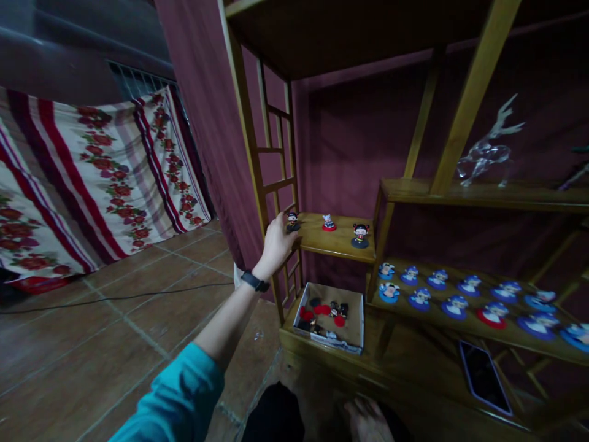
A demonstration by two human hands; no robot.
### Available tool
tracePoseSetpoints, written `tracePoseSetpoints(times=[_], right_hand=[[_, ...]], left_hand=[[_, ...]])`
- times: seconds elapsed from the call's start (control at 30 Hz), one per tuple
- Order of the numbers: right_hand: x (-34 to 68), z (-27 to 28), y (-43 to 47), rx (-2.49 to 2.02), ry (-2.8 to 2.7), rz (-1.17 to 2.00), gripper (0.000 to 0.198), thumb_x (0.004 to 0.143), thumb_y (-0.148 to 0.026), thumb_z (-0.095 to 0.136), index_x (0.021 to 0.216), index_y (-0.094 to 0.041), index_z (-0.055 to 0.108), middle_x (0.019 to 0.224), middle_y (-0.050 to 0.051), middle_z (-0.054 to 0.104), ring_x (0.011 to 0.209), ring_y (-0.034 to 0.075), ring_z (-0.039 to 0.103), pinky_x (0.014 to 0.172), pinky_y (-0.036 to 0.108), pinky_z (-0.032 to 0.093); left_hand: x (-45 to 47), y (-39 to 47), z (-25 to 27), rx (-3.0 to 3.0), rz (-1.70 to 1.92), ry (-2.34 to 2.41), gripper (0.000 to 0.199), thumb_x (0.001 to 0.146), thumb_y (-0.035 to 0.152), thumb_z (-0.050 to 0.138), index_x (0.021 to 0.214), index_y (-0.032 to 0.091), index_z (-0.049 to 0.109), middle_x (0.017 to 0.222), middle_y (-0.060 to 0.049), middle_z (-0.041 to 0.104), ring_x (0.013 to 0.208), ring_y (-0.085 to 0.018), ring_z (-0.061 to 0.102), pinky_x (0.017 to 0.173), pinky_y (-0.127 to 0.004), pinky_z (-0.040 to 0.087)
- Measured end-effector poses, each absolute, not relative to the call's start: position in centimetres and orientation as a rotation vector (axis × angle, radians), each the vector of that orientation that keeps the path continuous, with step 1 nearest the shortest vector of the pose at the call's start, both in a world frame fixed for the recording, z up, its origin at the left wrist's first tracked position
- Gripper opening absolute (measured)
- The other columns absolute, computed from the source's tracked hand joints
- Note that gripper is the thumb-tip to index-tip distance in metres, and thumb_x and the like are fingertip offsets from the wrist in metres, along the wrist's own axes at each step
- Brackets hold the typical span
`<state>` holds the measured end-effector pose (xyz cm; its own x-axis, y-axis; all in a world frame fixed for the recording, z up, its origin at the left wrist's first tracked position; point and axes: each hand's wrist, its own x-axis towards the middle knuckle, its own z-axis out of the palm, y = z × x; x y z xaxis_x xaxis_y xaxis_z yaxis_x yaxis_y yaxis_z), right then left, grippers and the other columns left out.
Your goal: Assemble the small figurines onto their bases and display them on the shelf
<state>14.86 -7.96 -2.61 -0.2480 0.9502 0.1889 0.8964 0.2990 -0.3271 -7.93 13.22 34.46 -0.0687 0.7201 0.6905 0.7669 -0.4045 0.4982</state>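
Observation:
My left hand (277, 242) reaches to the left end of a small wooden shelf (310, 236). Its thumb and fingers close around a small black-haired figurine (292, 220) on a dark base. Further along the same shelf stand a white-headed figurine (328, 221) on a red base and another black-haired figurine (360, 236) on a dark base. Low at the bottom edge, dim in shadow, my right hand (368, 422) rests by my legs with fingers extended and nothing visible in it.
Below the shelf, a shallow box (356, 341) holds loose figurines and red bases. Two rows of figurines (455, 306) line the lower right shelf. A phone (485, 376) lies beneath them. A clear deer ornament (488, 156) stands higher up. A cable (138, 296) crosses the tiled floor.

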Motion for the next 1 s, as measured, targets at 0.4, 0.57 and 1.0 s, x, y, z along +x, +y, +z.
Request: tracePoseSetpoints(times=[0.4, 0.57, 1.0], right_hand=[[14.3, 1.9, -4.8, -1.662, -1.887, 0.554, 0.035, 0.083, -0.015, 0.035, 0.103, -0.028, 0.061, 0.100, -0.001, 0.068, 0.087, 0.013, 0.064, 0.078, 0.021, 0.045], [14.2, 2.4, 2.1, -1.621, -1.681, 0.655, 0.029, 0.083, -0.021, 0.038, 0.095, -0.024, 0.064, 0.098, 0.002, 0.069, 0.089, 0.016, 0.064, 0.081, 0.026, 0.047], [8.6, -1.3, 16.2, -1.668, -1.856, 0.666, 0.026, 0.079, -0.017, 0.046, 0.095, -0.025, 0.065, 0.090, 0.000, 0.070, 0.080, 0.014, 0.064, 0.074, 0.024, 0.045]], left_hand=[[-7.5, 8.4, 10.0, -2.076, -2.212, -2.244, 0.012, 0.071, 0.020, 0.053, 0.079, 0.017, 0.061, 0.079, -0.005, 0.063, 0.075, -0.017, 0.059, 0.071, -0.029, 0.047], [-8.2, 12.4, 5.0, -1.853, -2.443, -2.463, 0.016, 0.065, 0.021, 0.054, 0.079, 0.016, 0.058, 0.072, -0.003, 0.062, 0.067, -0.015, 0.058, 0.063, -0.026, 0.047], [-8.8, 16.9, 1.0, -1.851, -2.751, -2.600, 0.021, 0.069, 0.027, 0.055, 0.085, 0.014, 0.059, 0.073, -0.004, 0.064, 0.063, -0.014, 0.060, 0.063, -0.027, 0.048]])
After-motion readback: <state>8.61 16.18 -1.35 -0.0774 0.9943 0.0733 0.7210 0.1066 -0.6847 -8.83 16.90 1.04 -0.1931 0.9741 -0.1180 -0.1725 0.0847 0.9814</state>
